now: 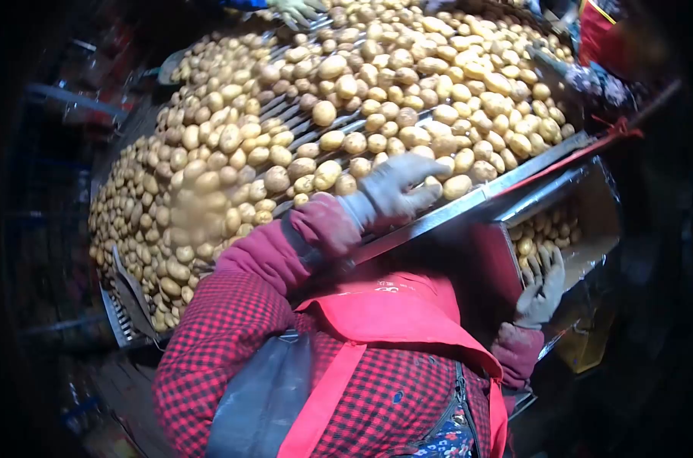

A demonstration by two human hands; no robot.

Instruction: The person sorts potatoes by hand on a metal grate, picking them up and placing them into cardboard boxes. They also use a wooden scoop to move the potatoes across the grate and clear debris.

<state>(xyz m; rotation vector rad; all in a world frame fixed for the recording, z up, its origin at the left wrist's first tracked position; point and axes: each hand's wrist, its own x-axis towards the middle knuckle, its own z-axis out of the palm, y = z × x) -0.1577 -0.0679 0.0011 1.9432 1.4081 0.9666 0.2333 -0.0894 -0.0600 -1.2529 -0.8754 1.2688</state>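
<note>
My left hand [396, 187], in a grey work glove, reaches over the near edge of a large heap of potatoes [430, 84]. Its fingers and thumb stretch out apart beside a few potatoes near the metal rail [468, 200]; I see nothing held in it. To the lower right, my right hand [543, 288], gloved too, rests at the near side of a cardboard box [602, 240]. Its fingers are spread and reach up to the potatoes [549, 229] inside the box. Part of the box's inside lies in shadow.
Dark slats [289, 118] show between potatoes on the sorting table. At the far edge is another person's gloved hand [297, 9]. A co-worker's floral sleeve [597, 82] is at the right. Red cord [620, 131] is tied at the rail's end. My pink apron [392, 313] is near the rail.
</note>
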